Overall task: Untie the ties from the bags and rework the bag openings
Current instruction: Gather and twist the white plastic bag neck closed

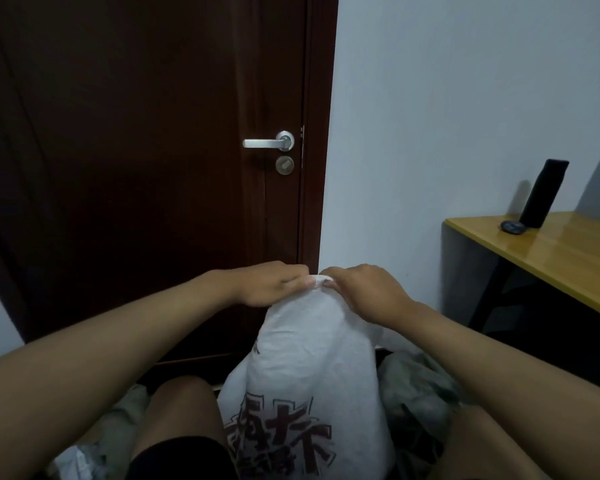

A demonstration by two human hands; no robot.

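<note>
Knees: two bare knees point(179, 410) sit at the bottom, one on each side of the bag.
Left hand: left hand point(274, 285) has its fingers curled, pinching the gathered top of the bag from the left.
Right hand: right hand point(364, 289) pinches the same bunched top from the right; the two hands nearly touch.
Bag: tall white plastic bag with dark red printed letters point(309, 368) stands upright between the knees, full and puffy.
Top: twisted white neck of the bag point(321, 280) peeks out between the fingertips; I cannot tell if a tie is on it.
Other bags: crumpled grey-white bags point(420, 393) lie by the legs.
Around: dark brown wooden door point(136, 150) with a silver handle point(267, 143); yellow tabletop point(551, 247) holding a black tube point(542, 192).
Watch out: pulling too hard could rip the thin plastic, and letting go could tip the bag over.
</note>
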